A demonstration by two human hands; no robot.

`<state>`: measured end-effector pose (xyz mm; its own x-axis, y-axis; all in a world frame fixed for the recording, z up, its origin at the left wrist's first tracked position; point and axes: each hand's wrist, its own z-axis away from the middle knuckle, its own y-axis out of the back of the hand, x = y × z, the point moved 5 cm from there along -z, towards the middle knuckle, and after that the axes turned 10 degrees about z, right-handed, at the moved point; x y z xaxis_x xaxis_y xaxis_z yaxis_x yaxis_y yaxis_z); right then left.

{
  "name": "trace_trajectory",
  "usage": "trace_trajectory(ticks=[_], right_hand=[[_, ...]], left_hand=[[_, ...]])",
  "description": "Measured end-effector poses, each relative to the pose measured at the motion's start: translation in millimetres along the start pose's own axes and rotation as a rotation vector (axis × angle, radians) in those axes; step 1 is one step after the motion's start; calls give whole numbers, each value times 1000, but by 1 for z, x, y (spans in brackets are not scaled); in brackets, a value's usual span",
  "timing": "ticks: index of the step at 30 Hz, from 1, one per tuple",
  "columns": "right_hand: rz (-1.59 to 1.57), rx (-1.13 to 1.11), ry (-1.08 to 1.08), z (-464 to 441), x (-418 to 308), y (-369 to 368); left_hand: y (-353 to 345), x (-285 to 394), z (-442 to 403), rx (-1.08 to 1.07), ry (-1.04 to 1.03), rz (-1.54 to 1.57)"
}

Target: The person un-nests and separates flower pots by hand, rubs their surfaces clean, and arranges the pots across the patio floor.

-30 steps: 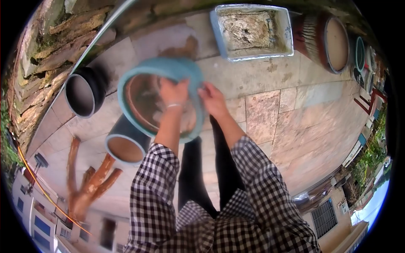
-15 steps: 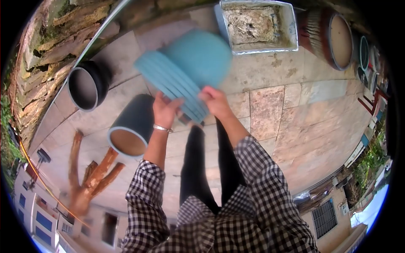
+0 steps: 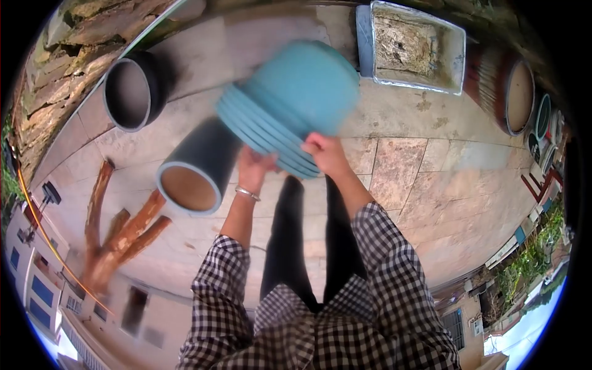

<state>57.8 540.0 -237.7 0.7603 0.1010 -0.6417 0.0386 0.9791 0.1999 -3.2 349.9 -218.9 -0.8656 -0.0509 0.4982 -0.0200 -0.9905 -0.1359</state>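
A large turquoise pot (image 3: 308, 80) with a ridged rim is tilted, its opening turned down and toward me and its base facing away. My left hand (image 3: 254, 169), with a silver bangle at the wrist, grips the rim's lower left part, some fingers hidden behind it. My right hand (image 3: 325, 153) is closed on the rim further right. The pot is slightly blurred. Just left of it a dark grey pot (image 3: 206, 151) with a brown inside lies on its side.
A black pot (image 3: 132, 92) is at the upper left, above a forked wooden trunk (image 3: 114, 231). A weathered rectangular basin (image 3: 462, 61) stands at the upper right, beside a brown ribbed pot (image 3: 502, 86). Stone paving (image 3: 456, 191) spreads to the right. A stone wall (image 3: 61, 80) borders the left.
The turquoise pot has been turned from showing its opening to showing its outside and base. My left hand has moved from inside the opening to the rim. The view has shifted.
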Motion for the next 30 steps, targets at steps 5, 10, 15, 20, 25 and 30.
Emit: trace_trajectory(ticks=[5, 10, 15, 20, 25, 30], right_hand=[[39, 2, 11, 2, 4, -9], [141, 26, 79, 1, -10, -11], [204, 31, 102, -4, -45, -21], [390, 50, 200, -13, -86, -38], [559, 179, 324, -22, -108, -57], [868, 266, 377, -30, -111, -76]], left_hand=[[22, 16, -2, 273, -25, -68], [13, 32, -16, 245, 37, 150], [17, 35, -17, 211, 21, 323], [24, 25, -13, 142, 9, 354], [28, 5, -5, 35, 67, 395], [36, 7, 0, 73, 54, 494]])
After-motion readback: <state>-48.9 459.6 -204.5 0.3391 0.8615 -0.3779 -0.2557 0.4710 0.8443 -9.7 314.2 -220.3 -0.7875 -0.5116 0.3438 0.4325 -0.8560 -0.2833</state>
